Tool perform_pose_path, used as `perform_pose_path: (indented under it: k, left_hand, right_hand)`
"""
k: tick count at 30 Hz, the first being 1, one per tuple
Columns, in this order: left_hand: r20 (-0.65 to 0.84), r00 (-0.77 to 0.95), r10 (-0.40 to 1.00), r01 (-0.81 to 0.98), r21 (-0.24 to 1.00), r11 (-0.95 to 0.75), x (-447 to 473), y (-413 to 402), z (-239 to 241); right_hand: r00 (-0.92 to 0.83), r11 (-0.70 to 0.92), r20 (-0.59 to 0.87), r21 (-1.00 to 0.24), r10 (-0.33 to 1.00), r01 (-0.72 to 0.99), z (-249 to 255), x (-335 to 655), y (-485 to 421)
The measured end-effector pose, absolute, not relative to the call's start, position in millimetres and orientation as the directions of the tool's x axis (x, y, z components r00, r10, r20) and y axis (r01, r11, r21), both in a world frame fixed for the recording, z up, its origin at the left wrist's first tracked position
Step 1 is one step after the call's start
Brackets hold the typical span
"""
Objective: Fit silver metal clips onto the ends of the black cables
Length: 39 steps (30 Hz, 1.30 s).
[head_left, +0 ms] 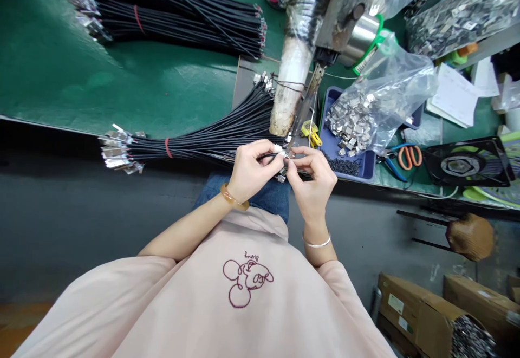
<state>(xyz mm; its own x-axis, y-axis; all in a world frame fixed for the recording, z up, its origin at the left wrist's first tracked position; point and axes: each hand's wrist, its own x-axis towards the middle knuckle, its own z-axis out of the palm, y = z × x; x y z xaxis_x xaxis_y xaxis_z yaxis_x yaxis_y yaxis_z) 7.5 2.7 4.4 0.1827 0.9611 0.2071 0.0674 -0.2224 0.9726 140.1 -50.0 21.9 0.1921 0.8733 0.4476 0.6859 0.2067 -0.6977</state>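
My left hand pinches the end of a thin black cable with a small white connector tip. My right hand is closed around a small metal shell held against that tip. Both hands meet just in front of the bench edge, above my lap. A bundle of black cables, tied with a red band and ending in metal plugs, lies across the bench edge to the left of my hands.
A blue tray holds metal shells, small black parts and a plastic bag of shells. A press machine stands behind my hands. More cable bundles lie far left. Orange-handled scissors, a black fan, a stool, cardboard boxes.
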Motion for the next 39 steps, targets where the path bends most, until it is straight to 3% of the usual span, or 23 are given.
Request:
perform_pose_path:
  k: [15,26,33,39]
  left_hand:
    - [0.231,0.149,0.961,0.105,0.963,-0.248,11,0,3]
    - [0.277,0.145,0.95,0.129,0.947,-0.295,10,0,4]
    - [0.156,0.196,0.968,0.082,0.981,-0.174,4,-1,-1]
    - [0.068,0.258,0.964,0.01,0.997,-0.073,2,-1,-2]
  right_hand:
    - [0.18,0.244,0.495,-0.673,0.85,0.698,21,139,-48]
    - [0.193,0.218,0.451,-0.708,0.871,0.671,25,139,-47]
    - [0.164,0.175,0.35,-0.757,0.922,0.63,25,148,-51]
    - [0.075,0.281,0.529,-0.56,0.845,0.779,24,154,-55]
